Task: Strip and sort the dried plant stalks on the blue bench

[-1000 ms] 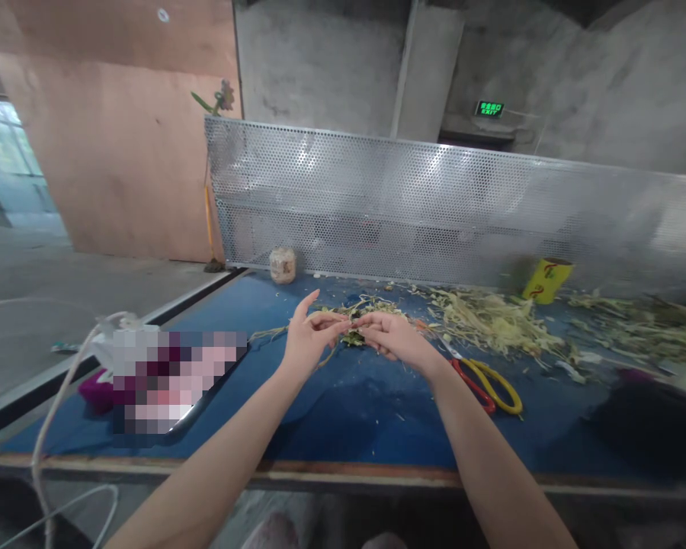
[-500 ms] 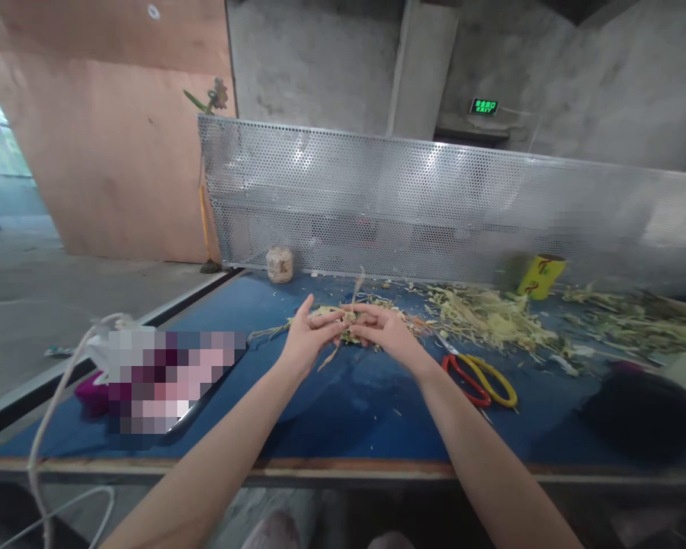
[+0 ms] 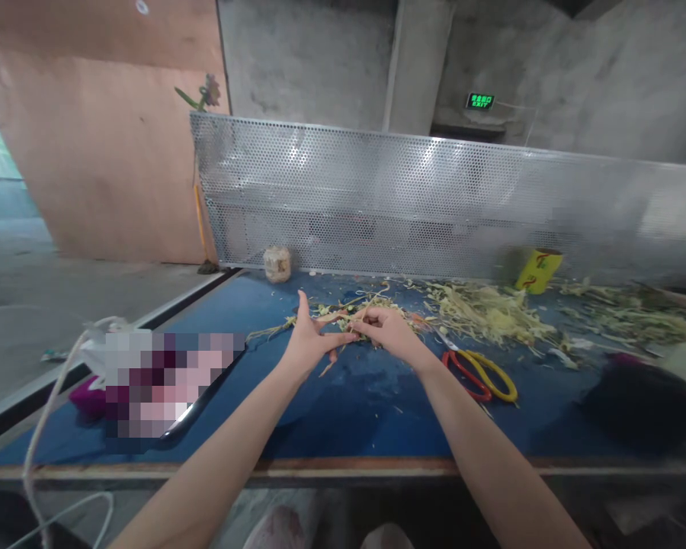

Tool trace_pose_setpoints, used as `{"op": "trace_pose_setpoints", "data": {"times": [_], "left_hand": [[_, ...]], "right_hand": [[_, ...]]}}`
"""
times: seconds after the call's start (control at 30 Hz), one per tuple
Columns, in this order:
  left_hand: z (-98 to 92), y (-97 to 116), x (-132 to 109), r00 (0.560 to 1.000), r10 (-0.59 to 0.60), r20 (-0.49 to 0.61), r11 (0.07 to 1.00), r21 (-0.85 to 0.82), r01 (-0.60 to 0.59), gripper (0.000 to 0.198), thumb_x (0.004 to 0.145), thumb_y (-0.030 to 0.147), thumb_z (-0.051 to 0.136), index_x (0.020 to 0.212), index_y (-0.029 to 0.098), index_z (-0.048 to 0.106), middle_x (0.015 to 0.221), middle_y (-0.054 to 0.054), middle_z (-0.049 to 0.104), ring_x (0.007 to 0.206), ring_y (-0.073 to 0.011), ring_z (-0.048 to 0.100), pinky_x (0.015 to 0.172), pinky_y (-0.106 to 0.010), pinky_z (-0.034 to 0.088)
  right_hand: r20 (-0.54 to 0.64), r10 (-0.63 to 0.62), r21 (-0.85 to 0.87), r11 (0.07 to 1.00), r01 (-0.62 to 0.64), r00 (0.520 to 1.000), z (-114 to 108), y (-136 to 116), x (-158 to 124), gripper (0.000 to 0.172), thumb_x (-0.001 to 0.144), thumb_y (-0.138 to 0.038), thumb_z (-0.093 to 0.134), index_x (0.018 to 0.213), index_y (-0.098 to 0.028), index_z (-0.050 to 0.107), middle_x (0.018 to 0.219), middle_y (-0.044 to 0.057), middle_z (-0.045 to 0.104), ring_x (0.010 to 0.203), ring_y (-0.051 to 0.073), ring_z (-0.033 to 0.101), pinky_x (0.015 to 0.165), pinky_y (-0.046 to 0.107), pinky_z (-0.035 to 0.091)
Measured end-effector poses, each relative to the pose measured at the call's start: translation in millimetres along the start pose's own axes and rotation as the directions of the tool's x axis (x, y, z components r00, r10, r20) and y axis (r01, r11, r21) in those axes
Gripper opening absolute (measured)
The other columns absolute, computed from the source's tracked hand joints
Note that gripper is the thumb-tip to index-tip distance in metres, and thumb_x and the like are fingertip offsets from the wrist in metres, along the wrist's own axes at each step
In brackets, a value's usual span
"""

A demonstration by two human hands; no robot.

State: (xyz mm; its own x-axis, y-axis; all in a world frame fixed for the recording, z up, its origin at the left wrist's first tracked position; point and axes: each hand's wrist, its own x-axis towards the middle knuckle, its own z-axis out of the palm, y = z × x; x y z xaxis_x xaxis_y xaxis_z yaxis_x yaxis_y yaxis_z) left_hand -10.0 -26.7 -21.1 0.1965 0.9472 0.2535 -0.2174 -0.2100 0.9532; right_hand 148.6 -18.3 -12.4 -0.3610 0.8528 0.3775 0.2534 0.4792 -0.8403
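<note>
My left hand (image 3: 309, 341) has its thumb raised and its fingers stretched apart toward the right hand, fingertips touching the same small spot of plant material. A dry end (image 3: 325, 370) sticks out below it. My right hand (image 3: 389, 334) pinches a thin, pale dried plant strand (image 3: 370, 302) that bends up and away from the fingers; its lower part is hidden by the hands. Behind and under both hands lies a heap of dried stalks and leaf bits (image 3: 325, 309). Scissors with one red and one yellow handle (image 3: 495, 377) lie right of my right hand.
A large pile of pale dried strips (image 3: 485, 313) spreads on the blue table (image 3: 343, 427). A yellow can (image 3: 539, 271) and a whitish jar-like block (image 3: 277, 264) stand before the perforated metal panel (image 3: 343, 191). A dark bundle (image 3: 645, 404) lies right; a blurred-out flat object (image 3: 206, 385) left.
The strand that stood upright above my fingers now bends over to the right. My left fingers have spread and its thumb has straightened upward. The view has shifted slightly.
</note>
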Motion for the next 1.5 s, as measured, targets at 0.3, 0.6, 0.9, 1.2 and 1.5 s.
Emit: {"op": "trace_pose_setpoints", "data": {"times": [0.3,0.6,0.9,1.2,1.5], "left_hand": [[4.2,0.4,0.7,0.998,0.023,-0.051,1.000,-0.020,-0.024,0.105,0.064,0.023,0.066,0.132,0.025,-0.014,0.102,-0.015,0.062,0.061,-0.0198,0.064,0.031,-0.015,0.039],[4.0,6.3,0.9,0.962,0.170,-0.212,0.985,0.033,-0.167,0.099,0.061,0.020,0.068,0.134,0.021,0.001,0.073,-0.005,0.067,0.055,-0.0114,0.059,0.034,-0.013,0.034],[5.0,3.4,3.5,0.957,0.149,-0.247,0.988,0.004,-0.153,0.088,0.064,0.022,0.065,0.132,0.015,0.011,0.082,-0.008,0.067,0.064,-0.0136,0.060,0.042,-0.016,0.040],[9.4,-3.4,3.6,0.988,0.152,-0.038,0.985,-0.070,-0.155,0.106,0.056,0.011,0.068,0.133,0.021,-0.004,0.092,-0.006,0.064,0.058,-0.0090,0.056,0.046,-0.018,0.042],[11.6,-1.7,1.0,0.991,0.133,-0.020,0.983,-0.124,-0.135,0.101,0.060,0.015,0.067,0.133,0.025,-0.001,0.087,-0.005,0.064,0.048,-0.0065,0.052,0.037,-0.016,0.037]], "right_hand": [[0.015,0.061,0.126,0.990,-0.062,0.998,4.7,2.4,0.2,0.021,0.074,-0.038,0.051,0.074,-0.017,0.051,0.048,-0.008,0.033,0.039,0.004,0.032,0.036,0.016,0.029],[-0.039,0.088,0.229,0.970,-0.077,0.995,4.8,0.5,1.1,0.023,0.073,-0.038,0.052,0.068,-0.016,0.050,0.050,-0.006,0.039,0.039,0.003,0.030,0.035,0.015,0.023],[0.124,0.080,0.437,0.890,-0.127,0.989,6.3,-4.9,0.9,0.024,0.076,-0.039,0.049,0.085,-0.017,0.050,0.061,-0.003,0.047,0.041,0.002,0.028,0.039,0.016,0.023],[0.040,0.038,0.433,0.900,-0.052,0.998,10.8,-4.2,2.4,0.028,0.074,-0.036,0.053,0.088,-0.020,0.035,0.047,-0.010,0.039,0.037,0.004,0.028,0.036,0.015,0.020],[0.043,0.044,0.447,0.893,-0.059,0.998,11.4,-4.0,1.0,0.036,0.073,-0.032,0.053,0.096,-0.024,0.027,0.051,-0.012,0.039,0.034,0.003,0.028,0.034,0.015,0.023]]}}
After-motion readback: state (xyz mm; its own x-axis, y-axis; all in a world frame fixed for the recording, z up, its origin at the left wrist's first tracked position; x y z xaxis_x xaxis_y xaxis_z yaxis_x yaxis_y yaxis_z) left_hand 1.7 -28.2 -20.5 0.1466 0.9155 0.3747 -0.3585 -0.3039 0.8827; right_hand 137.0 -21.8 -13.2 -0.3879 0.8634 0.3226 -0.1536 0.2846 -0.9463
